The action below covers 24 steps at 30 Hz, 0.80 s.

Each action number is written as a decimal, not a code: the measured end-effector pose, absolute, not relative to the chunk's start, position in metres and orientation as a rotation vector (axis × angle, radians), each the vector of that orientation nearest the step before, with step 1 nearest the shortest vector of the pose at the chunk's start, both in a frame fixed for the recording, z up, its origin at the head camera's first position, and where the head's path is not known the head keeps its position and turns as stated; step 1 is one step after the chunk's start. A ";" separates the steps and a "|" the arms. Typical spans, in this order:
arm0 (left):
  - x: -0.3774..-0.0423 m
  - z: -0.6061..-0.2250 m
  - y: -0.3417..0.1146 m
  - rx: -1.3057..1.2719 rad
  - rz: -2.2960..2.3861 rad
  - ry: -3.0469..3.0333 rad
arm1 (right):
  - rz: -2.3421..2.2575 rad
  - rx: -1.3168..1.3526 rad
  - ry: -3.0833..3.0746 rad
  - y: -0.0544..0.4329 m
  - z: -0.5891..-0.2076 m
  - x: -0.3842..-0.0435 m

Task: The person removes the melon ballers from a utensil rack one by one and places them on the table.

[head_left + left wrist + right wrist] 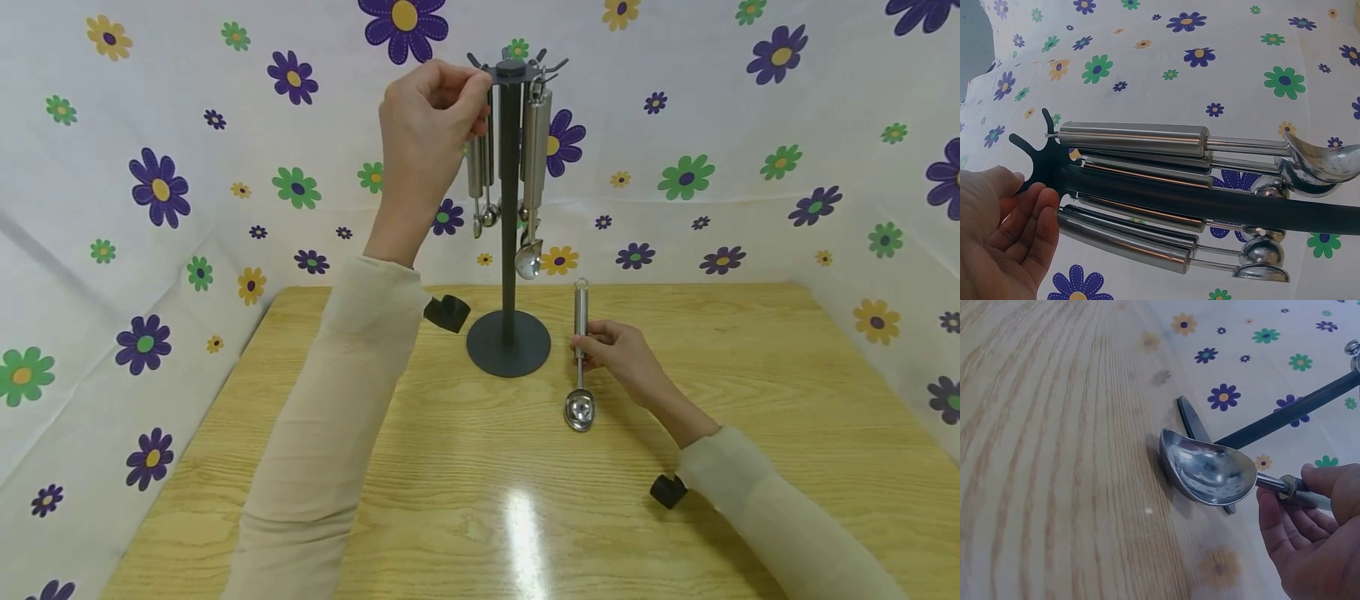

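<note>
A dark utensil stand (509, 200) with a round base and hooks at its top carries several metal scoops (534, 150) by their handle rings. At the left side of its hook plate, my left hand (431, 104) pinches one hook arm between thumb and fingers; in the left wrist view the fingertips hide part of that hook. My right hand (618, 354) holds an ice cream scoop (580, 408) by the lower end of its steel handle, ring end up and bowl down. In the right wrist view the scoop's bowl (1213, 472) is close above the wood; contact is unclear.
The stand's round base (487, 354) rests on a wooden table (420, 500), left of the right hand. Behind the table hangs a white cloth (720, 100) printed with flowers. A black wrist mount shows at each sleeve.
</note>
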<state>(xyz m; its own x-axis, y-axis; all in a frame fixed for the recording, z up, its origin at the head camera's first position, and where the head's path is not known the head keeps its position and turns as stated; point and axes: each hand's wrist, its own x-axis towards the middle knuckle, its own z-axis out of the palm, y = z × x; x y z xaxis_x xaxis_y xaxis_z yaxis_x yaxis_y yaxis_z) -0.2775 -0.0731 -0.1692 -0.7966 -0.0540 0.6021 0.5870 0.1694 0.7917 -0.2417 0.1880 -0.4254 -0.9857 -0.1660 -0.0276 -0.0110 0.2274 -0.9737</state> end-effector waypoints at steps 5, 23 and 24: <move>-0.277 -0.169 -0.073 -0.498 -1.665 -1.951 | -1.849 -0.168 2.359 0.189 -0.429 -0.245; -0.277 -0.170 -0.073 -0.499 -1.668 -1.942 | -1.712 -0.080 2.366 0.189 -0.436 -0.250; -0.277 -0.170 -0.073 -0.498 -1.667 -1.943 | -1.707 -0.070 2.366 0.189 -0.436 -0.251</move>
